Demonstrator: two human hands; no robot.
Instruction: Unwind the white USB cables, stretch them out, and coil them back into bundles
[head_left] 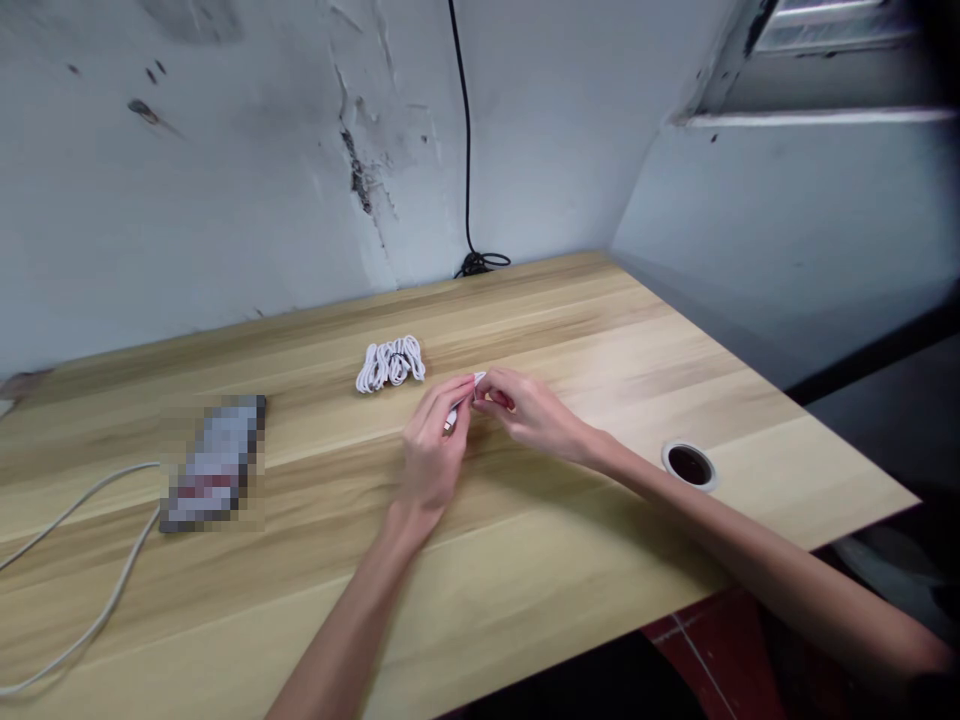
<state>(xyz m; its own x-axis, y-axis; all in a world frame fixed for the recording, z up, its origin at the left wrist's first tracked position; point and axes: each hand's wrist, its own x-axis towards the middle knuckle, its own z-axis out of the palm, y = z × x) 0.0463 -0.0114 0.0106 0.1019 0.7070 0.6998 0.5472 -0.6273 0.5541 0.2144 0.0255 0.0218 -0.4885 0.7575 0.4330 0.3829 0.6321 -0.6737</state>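
Note:
Between my two hands is a white cable [451,417], mostly covered by my fingers; a plug-like end pokes out below my left fingers. My left hand [437,432] is closed around it, thumb and fingers pressed together. Touching it from the right, my right hand [529,408] pinches the cable's upper part with bent fingers. Just behind, to the left of my hands, several coiled bundles of white cable [391,362] lie side by side on the wooden table [525,600].
A blurred-out phone-like device [214,465] lies at the left, with a long white cord [112,600] beside it. A round cable hole [688,466] sits in the tabletop at right. Against the wall, a black cord [468,150] hangs down to a coil at the table's back edge.

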